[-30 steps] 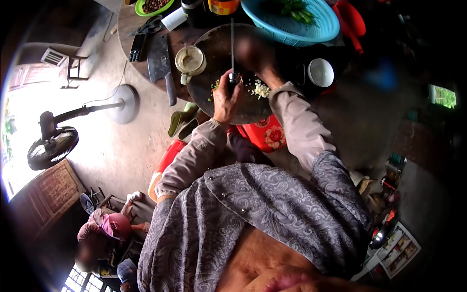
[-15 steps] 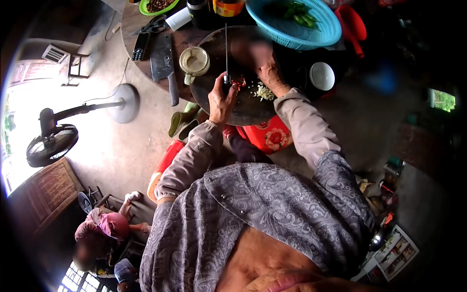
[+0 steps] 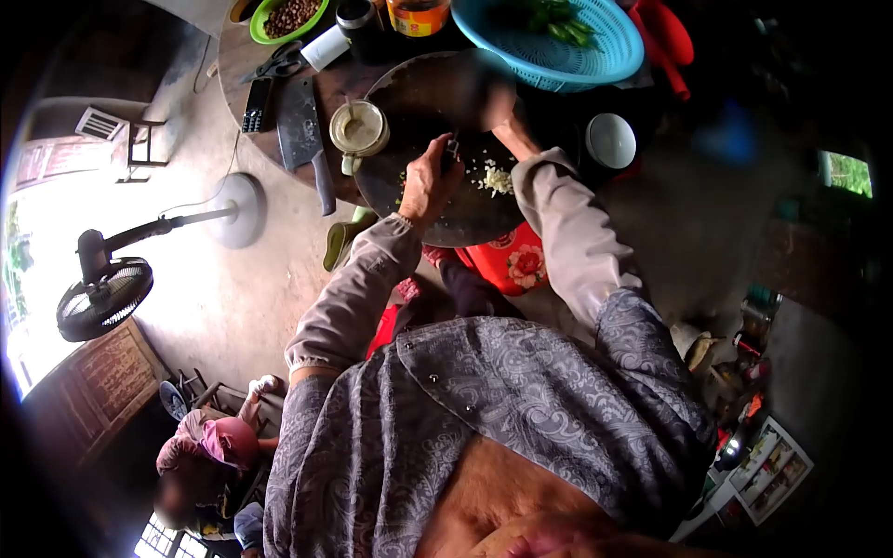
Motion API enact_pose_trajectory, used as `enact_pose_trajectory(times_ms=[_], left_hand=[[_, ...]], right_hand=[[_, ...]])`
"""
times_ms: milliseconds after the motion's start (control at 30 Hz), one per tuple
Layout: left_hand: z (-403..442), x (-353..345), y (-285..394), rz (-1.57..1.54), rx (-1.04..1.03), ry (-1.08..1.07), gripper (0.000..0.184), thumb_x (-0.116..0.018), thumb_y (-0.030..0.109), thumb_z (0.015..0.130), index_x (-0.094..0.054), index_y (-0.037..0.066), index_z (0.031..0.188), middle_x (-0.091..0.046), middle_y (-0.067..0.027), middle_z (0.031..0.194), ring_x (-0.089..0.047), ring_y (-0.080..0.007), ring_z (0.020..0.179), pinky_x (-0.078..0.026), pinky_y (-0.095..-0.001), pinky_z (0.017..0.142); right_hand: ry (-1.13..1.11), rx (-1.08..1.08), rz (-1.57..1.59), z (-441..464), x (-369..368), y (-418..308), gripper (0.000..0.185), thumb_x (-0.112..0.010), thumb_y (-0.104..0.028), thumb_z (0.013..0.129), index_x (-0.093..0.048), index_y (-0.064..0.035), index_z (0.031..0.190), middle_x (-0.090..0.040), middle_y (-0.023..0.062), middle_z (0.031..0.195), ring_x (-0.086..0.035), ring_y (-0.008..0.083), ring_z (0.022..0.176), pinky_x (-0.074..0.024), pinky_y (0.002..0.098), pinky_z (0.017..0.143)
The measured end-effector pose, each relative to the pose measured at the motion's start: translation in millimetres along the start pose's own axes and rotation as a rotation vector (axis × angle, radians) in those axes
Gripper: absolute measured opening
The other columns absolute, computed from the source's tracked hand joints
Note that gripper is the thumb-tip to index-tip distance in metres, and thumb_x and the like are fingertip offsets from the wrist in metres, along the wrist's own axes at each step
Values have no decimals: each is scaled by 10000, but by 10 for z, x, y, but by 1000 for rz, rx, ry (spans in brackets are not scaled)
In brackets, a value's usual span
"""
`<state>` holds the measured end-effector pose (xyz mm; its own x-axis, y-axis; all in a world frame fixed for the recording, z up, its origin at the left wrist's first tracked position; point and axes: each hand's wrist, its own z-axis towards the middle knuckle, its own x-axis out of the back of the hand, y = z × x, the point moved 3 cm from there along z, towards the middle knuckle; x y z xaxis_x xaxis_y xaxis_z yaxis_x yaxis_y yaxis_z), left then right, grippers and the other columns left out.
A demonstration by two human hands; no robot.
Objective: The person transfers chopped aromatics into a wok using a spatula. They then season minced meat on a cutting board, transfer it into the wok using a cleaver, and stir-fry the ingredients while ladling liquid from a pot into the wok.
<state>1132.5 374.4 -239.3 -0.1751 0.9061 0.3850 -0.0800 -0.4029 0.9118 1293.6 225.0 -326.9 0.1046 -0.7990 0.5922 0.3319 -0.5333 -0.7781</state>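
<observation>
Snugly held: dark handle with metal collar (image 3: pixel 452 149) in left hand (image 3: pixel 428 184)

Its fingers wrap the handle over a round, dark board (image 3: pixel 465 221). The right hand (image 3: pixel 507 119) has blurred fingers; their state cannot be told. Chopped white pieces (image 3: pixel 497 179) lie on the board near both hands. Leftward are a clear handled mug (image 3: pixel 359 130) and broad dark cleaver (image 3: pixel 300 128).

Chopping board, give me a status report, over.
Left hand gripping a dark handle over the board. Right hand partly blurred. Chopped pale pieces on the board. Mug close by on the left.
</observation>
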Motion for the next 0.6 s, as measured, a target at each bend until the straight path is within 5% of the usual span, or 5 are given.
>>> enact_pose_trajectory(times_ms=[167, 267, 400, 467, 600], left_hand=[[-291, 167, 261, -240, 239, 25, 411, -608, 90, 833, -497, 47, 1226, -612, -69, 764, -565, -112, 643, -479, -285, 588], [-392, 210, 303, -388, 370, 41, 405, -608, 100, 837, -502, 54, 1226, -590, -55, 742, -545, -91, 615, -470, -266, 562], [-398, 181, 192, -280, 372, 37, 418, -611, 93, 831, -493, 49, 1229, -567, -39, 725, -529, -84, 588, -459, -258, 539], [-372, 113, 81, -184, 264, 84, 417, -606, 97, 824, -495, 45, 1222, -584, -53, 727, -546, -110, 595, -463, -274, 553], [-367, -71, 45, -133, 100, 182, 403, -608, 121, 823, -511, 54, 1208, -585, -51, 722, -542, -118, 588, -458, -279, 558]], right_hand=[[-379, -314, -41, 382, -361, 87, 80, -575, -158, 812, -559, -84, 839, -553, 90, 746, -524, 200, 644, -449, 350, 552], [-321, -419, 403, 371, -145, -389, 152, -508, -139, 828, -490, -74, 692, -486, 75, 551, -474, 145, 424, -379, 321, 365], [-384, 70, 220, 387, -310, 47, 129, -565, -173, 839, -550, -53, 885, -572, 121, 772, -575, 245, 666, -466, 380, 574], [-104, 606, -291, 91, 111, -499, 214, -602, -184, 823, -569, -55, 991, -582, 149, 928, -581, 297, 843, -479, 407, 715], [-99, 382, -402, -336, 473, -869, 391, -701, -136, 746, -566, -80, 1109, -531, 156, 1031, -523, 339, 957, -454, 428, 802]])
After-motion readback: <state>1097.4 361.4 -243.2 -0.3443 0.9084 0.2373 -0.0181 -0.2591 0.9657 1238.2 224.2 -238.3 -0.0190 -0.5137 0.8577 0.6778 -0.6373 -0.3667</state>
